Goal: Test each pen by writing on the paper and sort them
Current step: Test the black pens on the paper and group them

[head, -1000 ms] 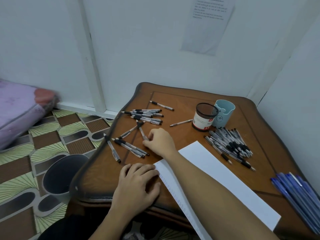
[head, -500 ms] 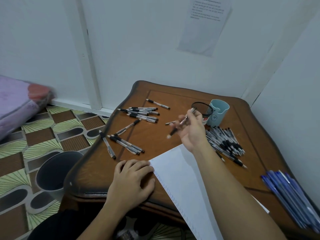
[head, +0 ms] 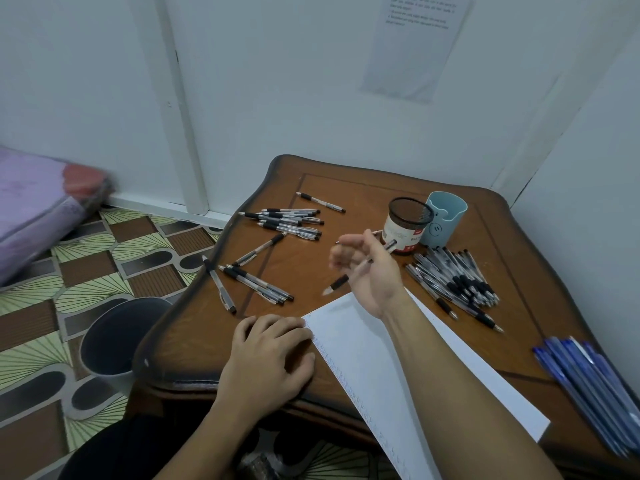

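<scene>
Holding a black-grip pen (head: 341,281) loosely, the right hand (head: 372,271) hovers above the wooden surface (head: 346,188). Its fingers are spread a little and motion-blurred, so exactly how they close on the barrel cannot be told. The pen slants across them, tip down toward the left hand. The left hand (head: 270,355) lies palm down on the surface with its fingers relaxed, their tips touching the near-left corner of the white paper (head: 374,362). That sheet runs under the right forearm, and rows of small scribbles line its edge beside the left hand.

Just beyond the left hand lies a loose scatter of pens (head: 258,284). A tighter bundle of pens (head: 289,221) and a lone pen (head: 320,201) lie farther out. Right of the right hand sits a dense pile of pens (head: 453,282), and well to its right, at the surface's edge, lie blue pens (head: 588,375). Just past the right hand stand a black mesh pen cup (head: 407,225) and a light blue holder (head: 446,218), side by side and touching. Left of the left hand, down on the patterned floor, stands a grey bin (head: 114,341).
</scene>
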A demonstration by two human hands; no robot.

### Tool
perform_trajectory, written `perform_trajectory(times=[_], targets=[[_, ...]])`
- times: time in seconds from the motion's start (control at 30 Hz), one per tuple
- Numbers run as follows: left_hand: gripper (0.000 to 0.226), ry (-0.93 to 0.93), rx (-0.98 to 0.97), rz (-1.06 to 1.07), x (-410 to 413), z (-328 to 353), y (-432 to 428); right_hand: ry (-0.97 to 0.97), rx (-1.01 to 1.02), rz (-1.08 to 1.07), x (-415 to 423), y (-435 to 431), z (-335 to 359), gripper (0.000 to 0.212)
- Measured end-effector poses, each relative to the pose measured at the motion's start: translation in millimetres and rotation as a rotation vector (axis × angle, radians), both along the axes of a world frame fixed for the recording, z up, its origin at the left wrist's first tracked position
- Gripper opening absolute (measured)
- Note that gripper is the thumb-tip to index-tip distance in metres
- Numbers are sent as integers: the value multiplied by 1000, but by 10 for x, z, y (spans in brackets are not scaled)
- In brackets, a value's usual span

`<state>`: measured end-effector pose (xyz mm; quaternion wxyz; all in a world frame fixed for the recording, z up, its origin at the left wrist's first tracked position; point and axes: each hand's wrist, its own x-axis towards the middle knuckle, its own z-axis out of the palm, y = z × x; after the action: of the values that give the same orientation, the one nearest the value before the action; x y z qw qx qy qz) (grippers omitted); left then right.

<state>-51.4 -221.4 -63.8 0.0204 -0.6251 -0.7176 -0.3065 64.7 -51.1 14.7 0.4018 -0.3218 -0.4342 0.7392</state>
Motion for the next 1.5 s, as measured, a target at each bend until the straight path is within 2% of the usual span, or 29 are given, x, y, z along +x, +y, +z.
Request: perform_trajectory(times=[0.1, 0.2, 0.33, 0.43, 0.53, 0.73, 0.97, 1.13, 1.37, 1.5], targets=[[25, 2, 7, -1, 0, 5, -3, -161, -8, 35, -2, 17, -72, 62], [25, 3, 16, 2, 5, 7, 5, -282, 96, 128, -3, -35, -164, 52], [24, 7, 9, 1, 2, 4, 12, -254, 224, 168, -31, -93, -297, 26], [24, 8, 7, -1, -2, 6, 4, -302, 263, 172, -76, -104, -422, 34], [23, 8, 6, 1, 2, 17, 4, -323, 302, 213, -82, -119, -480, 32], [23, 11, 9, 6, 4, 10, 4, -351, 358, 102, -78, -141, -568, 47], [24, 15, 11, 9, 6, 7, 10, -385, 399, 136, -78, -194, -550, 46], [24, 13, 5, 9, 5, 4, 10, -366, 405, 145, -79, -216, -530, 38], [25, 13, -2, 5, 3, 6, 9, -390, 413, 158, -75, -217, -507, 47], [25, 14, 7, 5, 4, 4, 10, -381, 413, 149, -74, -221, -495, 44]])
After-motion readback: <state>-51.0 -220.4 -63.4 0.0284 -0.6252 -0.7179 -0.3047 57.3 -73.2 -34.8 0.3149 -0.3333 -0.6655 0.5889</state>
